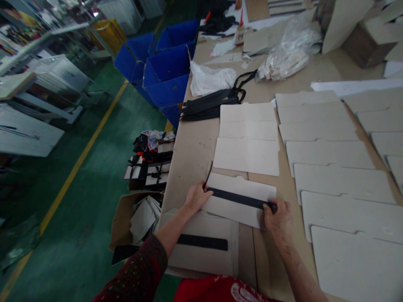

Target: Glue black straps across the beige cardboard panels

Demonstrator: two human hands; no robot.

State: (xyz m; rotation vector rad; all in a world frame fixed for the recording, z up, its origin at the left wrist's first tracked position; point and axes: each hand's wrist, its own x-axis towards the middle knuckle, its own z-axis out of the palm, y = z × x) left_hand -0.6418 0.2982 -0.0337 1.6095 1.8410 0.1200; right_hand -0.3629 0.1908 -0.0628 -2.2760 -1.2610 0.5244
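A black strap (237, 198) lies lengthwise across a pale cardboard panel (231, 212). My left hand (197, 197) pinches the strap's left end at the panel's edge, where a thin dark tail sticks up past the fingers. At the opposite edge, the fingers of my right hand (279, 218) are closed on the strap's right end. Nearer my body, a stack of pale panels (201, 262) bears another black strip (203, 242). Just beyond the panel in my hands, several overlapping cardboard panels (247, 155) lie in a column.
More overlapping panels (343, 184) cover the table's right side. Black straps (206, 105), a white plastic bag (212, 79) and a clear bag (288, 54) lie farther back. Blue bins (166, 79) and a carton of scraps (122, 218) stand beyond the left edge.
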